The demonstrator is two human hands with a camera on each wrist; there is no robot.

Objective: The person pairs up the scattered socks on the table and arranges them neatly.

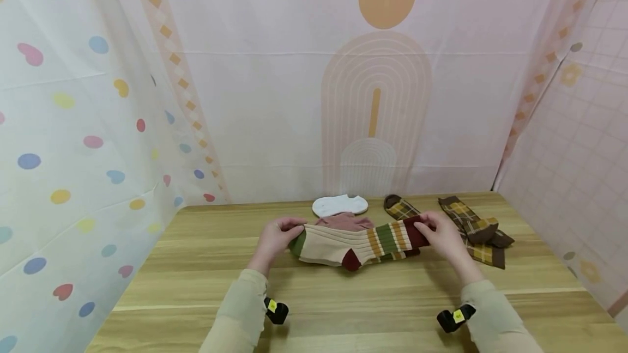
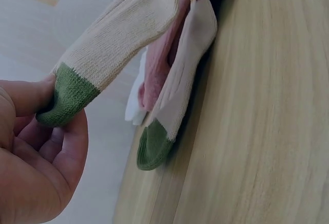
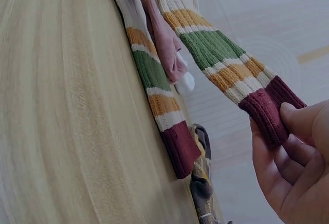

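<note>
A cream ribbed sock [image 1: 328, 244] with green toe, maroon heel, and orange and green stripes is stretched sideways above the table. My left hand [image 1: 276, 237] pinches its green toe [image 2: 72, 93] between thumb and fingers. At the other end my right hand [image 1: 444, 238] pinches the maroon cuff [image 3: 264, 113]. A matching sock [image 3: 154, 80] lies flat on the table beneath, mostly hidden in the head view; its green toe [image 2: 154, 144] shows in the left wrist view. Behind the held sock lie a pink sock [image 1: 345, 221] and a white low-cut sock [image 1: 339, 205].
Brown and yellow plaid socks [image 1: 478, 227] lie at the right, one plaid sock [image 1: 399, 207] a little apart near the back edge. Patterned cloth hangs [image 1: 265, 97] stand behind and at both sides of the wooden table [image 1: 353, 309]. Each wrist wears a black camera [image 1: 277, 312].
</note>
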